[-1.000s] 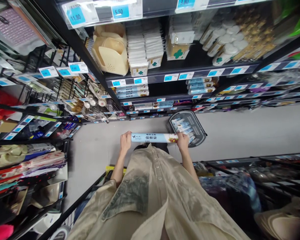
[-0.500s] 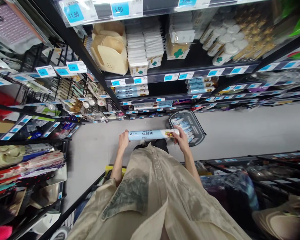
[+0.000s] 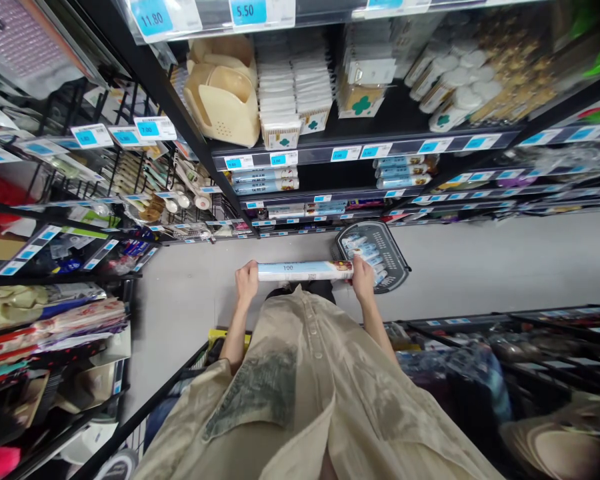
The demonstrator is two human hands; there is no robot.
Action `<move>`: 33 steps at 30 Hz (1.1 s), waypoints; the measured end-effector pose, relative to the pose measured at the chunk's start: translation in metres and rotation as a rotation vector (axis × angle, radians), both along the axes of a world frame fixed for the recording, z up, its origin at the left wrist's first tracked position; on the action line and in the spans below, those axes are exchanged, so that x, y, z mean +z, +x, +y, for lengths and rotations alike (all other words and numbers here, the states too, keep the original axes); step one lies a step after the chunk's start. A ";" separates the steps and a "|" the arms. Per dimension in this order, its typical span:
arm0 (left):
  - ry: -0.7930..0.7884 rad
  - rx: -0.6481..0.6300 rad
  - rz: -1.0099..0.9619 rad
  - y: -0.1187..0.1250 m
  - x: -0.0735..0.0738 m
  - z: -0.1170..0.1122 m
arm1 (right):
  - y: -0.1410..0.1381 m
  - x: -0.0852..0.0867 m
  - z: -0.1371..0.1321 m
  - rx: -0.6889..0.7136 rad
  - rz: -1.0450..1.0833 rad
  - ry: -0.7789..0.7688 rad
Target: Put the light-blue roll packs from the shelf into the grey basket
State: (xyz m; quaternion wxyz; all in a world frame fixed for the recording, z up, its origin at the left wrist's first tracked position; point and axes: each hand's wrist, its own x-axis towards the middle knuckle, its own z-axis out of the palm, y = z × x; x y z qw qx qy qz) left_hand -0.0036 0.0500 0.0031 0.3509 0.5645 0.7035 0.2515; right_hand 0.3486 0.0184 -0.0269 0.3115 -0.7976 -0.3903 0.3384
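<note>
A long roll of food storage bags [image 3: 305, 271] in a blue and white wrapper lies level across the front of my body, above the floor. My left hand [image 3: 247, 280] grips its left end and my right hand [image 3: 363, 277] its right end, both with fingers closed. A "100" shows upside down on the wrapper. Just beyond my right hand, a dark grey shopping basket [image 3: 395, 257] stands on the floor with several similar blue and white rolls [image 3: 367, 247] in it.
Shelves ahead hold more blue rolls [image 3: 265, 181], beige plastic holders [image 3: 225, 107], boxed packets [image 3: 283, 127] and white-capped containers [image 3: 455, 100]. Racks of utensils [image 3: 180, 190] stand on the left. Behind my right side is another shelf [image 3: 480, 320]. Grey floor [image 3: 180, 287] lies between.
The roll has turned about its long axis between my hands, so a different side of the wrapper faces up. Both hands have rolled over with it and stay on the ends.
</note>
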 end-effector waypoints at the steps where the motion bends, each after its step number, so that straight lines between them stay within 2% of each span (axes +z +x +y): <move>1: 0.001 0.008 0.005 0.000 0.000 0.001 | 0.000 0.000 0.000 -0.015 0.002 -0.009; 7: -0.004 0.029 -0.001 0.003 -0.002 0.003 | 0.001 0.001 -0.002 -0.020 -0.089 -0.001; 15: 0.014 0.037 -0.016 0.003 -0.004 0.002 | 0.002 0.000 -0.004 -0.016 -0.097 -0.027; 21: 0.018 0.048 -0.052 0.003 -0.002 0.001 | -0.001 -0.005 -0.002 -0.067 0.018 0.018; 24: -0.002 0.084 -0.191 0.003 -0.005 0.002 | -0.005 -0.006 0.000 -0.097 0.173 0.046; 27: -0.063 0.216 -0.466 0.003 -0.013 0.005 | -0.005 -0.004 0.000 -0.067 0.376 0.095; 30: -0.069 0.354 -0.784 0.000 -0.022 0.009 | 0.000 0.000 -0.002 0.065 0.563 0.183; 33: 0.010 0.445 -0.959 -0.002 -0.026 0.013 | 0.005 0.004 -0.005 0.209 0.647 0.241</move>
